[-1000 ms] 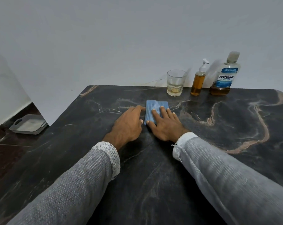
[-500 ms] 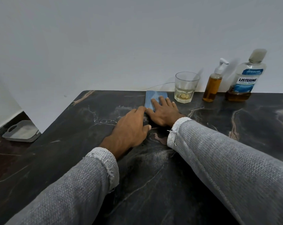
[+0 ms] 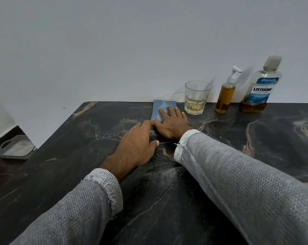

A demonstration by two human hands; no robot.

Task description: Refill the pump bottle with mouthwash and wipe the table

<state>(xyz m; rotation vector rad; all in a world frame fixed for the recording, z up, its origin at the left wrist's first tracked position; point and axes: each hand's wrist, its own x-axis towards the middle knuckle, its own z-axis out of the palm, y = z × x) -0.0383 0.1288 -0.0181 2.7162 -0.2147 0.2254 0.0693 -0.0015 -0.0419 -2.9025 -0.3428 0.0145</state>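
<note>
A folded blue cloth [image 3: 161,107] lies flat near the far edge of the dark marble table [image 3: 255,138]. My right hand [image 3: 170,123] presses on it with fingers spread flat. My left hand [image 3: 137,144] rests palm down on the table just left of the right hand, its fingertips near the cloth's near corner. A small pump bottle [image 3: 226,93] with amber liquid stands at the far edge. To its right is a Listerine mouthwash bottle [image 3: 260,87], capped, with a little amber liquid at the bottom.
A clear glass [image 3: 196,97] with a little pale liquid stands between the cloth and the pump bottle. The wall runs right behind the table's far edge. A grey tray [image 3: 15,147] lies on the floor at the left.
My right hand has pushed the blue cloth away from me to the table's far edge, next to the glass. My left hand has followed forward a little.
</note>
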